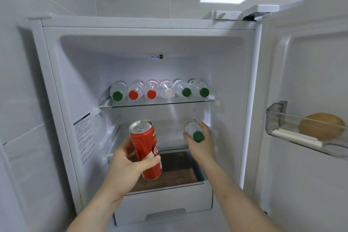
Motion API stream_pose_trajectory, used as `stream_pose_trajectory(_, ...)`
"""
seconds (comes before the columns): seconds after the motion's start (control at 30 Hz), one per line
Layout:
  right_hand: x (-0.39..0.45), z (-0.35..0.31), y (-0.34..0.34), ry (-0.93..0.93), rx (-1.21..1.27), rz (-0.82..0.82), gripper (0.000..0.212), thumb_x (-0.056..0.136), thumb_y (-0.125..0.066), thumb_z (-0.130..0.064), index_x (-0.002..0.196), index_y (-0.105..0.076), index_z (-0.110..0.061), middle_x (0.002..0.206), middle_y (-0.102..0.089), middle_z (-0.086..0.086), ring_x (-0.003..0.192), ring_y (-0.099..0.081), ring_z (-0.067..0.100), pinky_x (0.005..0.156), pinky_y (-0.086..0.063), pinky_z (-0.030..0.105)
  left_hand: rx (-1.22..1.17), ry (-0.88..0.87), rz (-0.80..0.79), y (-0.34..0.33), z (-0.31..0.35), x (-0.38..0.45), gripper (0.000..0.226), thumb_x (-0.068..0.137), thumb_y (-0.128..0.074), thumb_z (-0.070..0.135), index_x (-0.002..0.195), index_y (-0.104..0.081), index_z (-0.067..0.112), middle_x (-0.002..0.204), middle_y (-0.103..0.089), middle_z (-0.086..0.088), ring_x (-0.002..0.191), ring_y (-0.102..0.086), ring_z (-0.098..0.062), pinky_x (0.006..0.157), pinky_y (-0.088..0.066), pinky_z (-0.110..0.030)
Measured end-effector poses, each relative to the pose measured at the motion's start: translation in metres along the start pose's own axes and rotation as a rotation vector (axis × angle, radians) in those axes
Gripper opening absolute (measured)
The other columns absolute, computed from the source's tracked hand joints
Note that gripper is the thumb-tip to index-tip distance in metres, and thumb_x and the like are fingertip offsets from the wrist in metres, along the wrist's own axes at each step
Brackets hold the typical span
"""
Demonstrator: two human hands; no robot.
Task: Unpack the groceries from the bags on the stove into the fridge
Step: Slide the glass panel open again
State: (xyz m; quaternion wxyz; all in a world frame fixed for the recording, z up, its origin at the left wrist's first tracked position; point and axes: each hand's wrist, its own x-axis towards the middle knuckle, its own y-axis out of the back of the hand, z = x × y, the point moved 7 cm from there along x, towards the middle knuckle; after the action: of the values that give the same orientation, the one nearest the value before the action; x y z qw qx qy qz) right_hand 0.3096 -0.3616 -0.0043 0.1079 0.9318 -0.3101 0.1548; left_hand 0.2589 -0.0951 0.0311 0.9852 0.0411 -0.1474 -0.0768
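The white fridge [56, 84] stands open in front of me. My left hand [124, 167] grips a tall red soda can [146, 149], held upright in front of the lower shelf. My right hand [202, 142] is closed around a clear water bottle with a green cap [194, 132], lying on its side at the right end of the lower shelf, cap toward me. On the upper glass shelf [156, 104] several water bottles [160, 89] lie side by side with green, red and white caps facing out.
The fridge door [305, 100] hangs open on the right; its clear bin [278, 118] holds a round brown fruit [322, 126]. A pulled-out drawer [163, 201] with a dark brown bottom sits under the lower shelf. White tiled walls surround the fridge.
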Motion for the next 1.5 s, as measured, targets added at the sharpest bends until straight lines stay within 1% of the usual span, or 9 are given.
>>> stream_pose_trajectory(0.07, 0.009, 0.004, -0.002, 0.032, -0.115, 0.008, 0.068, 0.09, -0.076, -0.04, 0.149, -0.042, -0.037, 0.154, -0.045, -0.008, 0.139, -0.046, 0.022, 0.114, -0.044, 0.041, 0.0, 0.008, -0.001, 0.001, -0.004, 0.002, 0.058, 0.071, -0.091, 0.015, 0.117, -0.065, 0.039, 0.107, -0.075, 0.018, 0.111, -0.066, -0.012, 0.087, -0.052, -0.032)
stream_pose_trajectory(0.17, 0.022, 0.006, -0.003, 0.105, -0.421, 0.017, 0.07, 0.086, -0.076, -0.051, 0.147, -0.044, -0.036, 0.155, -0.046, -0.006, 0.139, -0.043, 0.027, 0.113, -0.042, 0.051, 0.006, 0.02, 0.002, 0.003, -0.008, 0.004, 0.061, 0.07, -0.091, 0.016, 0.12, -0.064, 0.039, 0.108, -0.074, 0.019, 0.111, -0.066, -0.012, 0.087, -0.052, -0.033)
stream_pose_trajectory(0.47, 0.033, 0.017, -0.002, 0.182, -0.441, 0.12, 0.063, 0.081, -0.087, -0.031, 0.138, -0.058, -0.029, 0.144, -0.055, -0.007, 0.125, -0.059, 0.023, 0.102, -0.054, 0.041, 0.012, 0.051, 0.003, 0.006, -0.019, 0.011, 0.058, 0.069, -0.092, 0.011, 0.115, -0.066, 0.037, 0.104, -0.076, 0.017, 0.104, -0.069, -0.013, 0.085, -0.053, -0.033)
stream_pose_trajectory(0.73, 0.052, 0.028, -0.003, 0.058, -0.566, 0.024, 0.062, 0.1, -0.063, -0.025, 0.156, -0.04, -0.016, 0.157, -0.048, 0.005, 0.141, -0.049, 0.028, 0.112, -0.043, 0.036, 0.02, 0.055, -0.045, -0.004, -0.023, 0.011, 0.055, 0.071, -0.091, 0.009, 0.114, -0.067, 0.033, 0.103, -0.077, 0.015, 0.098, -0.071, -0.008, 0.081, -0.053, -0.028)
stream_pose_trajectory(1.0, 0.017, 0.027, -0.001, -0.001, -0.34, 0.055, 0.072, 0.094, -0.069, -0.011, 0.157, -0.034, -0.02, 0.159, -0.04, 0.003, 0.146, -0.04, 0.027, 0.118, -0.042, 0.045, 0.014, 0.063, -0.08, -0.009, -0.028, 0.006, 0.056, 0.071, -0.091, 0.006, 0.113, -0.067, 0.034, 0.102, -0.076, 0.018, 0.094, -0.071, -0.002, 0.078, -0.052, -0.027)
stream_pose_trajectory(1.13, -0.035, 0.006, 0.006, -0.062, -0.156, 0.015, 0.074, 0.095, -0.068, -0.009, 0.158, -0.032, -0.024, 0.16, -0.028, -0.009, 0.138, -0.033, 0.005, 0.112, -0.028, 0.019, 0.025, 0.059, -0.113, -0.013, -0.03, -0.001, 0.054, 0.072, -0.09, 0.005, 0.111, -0.067, 0.034, 0.101, -0.077, 0.017, 0.093, -0.071, 0.0, 0.077, -0.052, -0.025)
stream_pose_trajectory(1.23, -0.071, -0.014, 0.014, -0.062, -0.05, -0.05, 0.061, 0.097, -0.068, -0.014, 0.15, -0.044, -0.034, 0.149, -0.037, -0.019, 0.136, -0.036, 0.0, 0.111, -0.03, 0.02, 0.044, 0.065, -0.132, -0.017, -0.037, -0.007, 0.059, 0.061, -0.095, 0.016, 0.112, -0.07, 0.033, 0.105, -0.077, 0.01, 0.098, -0.073, -0.009, 0.087, -0.055, -0.034)
stream_pose_trajectory(1.37, -0.116, -0.049, 0.035, -0.043, 0.0, -0.272, 0.037, 0.101, -0.064, -0.022, 0.136, -0.062, -0.036, 0.132, -0.063, -0.025, 0.119, -0.059, -0.01, 0.104, -0.049, 0.023, 0.097, 0.012, -0.198, -0.031, -0.036, -0.023, 0.058, 0.055, -0.093, 0.033, 0.108, -0.071, 0.04, 0.108, -0.078, 0.007, 0.102, -0.073, -0.014, 0.094, -0.056, -0.041)
stream_pose_trajectory(1.5, -0.161, -0.071, 0.066, -0.017, 0.016, -0.442, 0.043, 0.096, -0.069, -0.036, 0.138, -0.06, -0.034, 0.128, -0.07, -0.016, 0.119, -0.067, 0.004, 0.101, -0.054, 0.028, 0.191, -0.025, -0.328, -0.056, -0.03, -0.049, 0.065, 0.054, -0.096, 0.038, 0.114, -0.071, 0.037, 0.106, -0.077, 0.008, 0.098, -0.072, -0.015, 0.09, -0.057, -0.04)
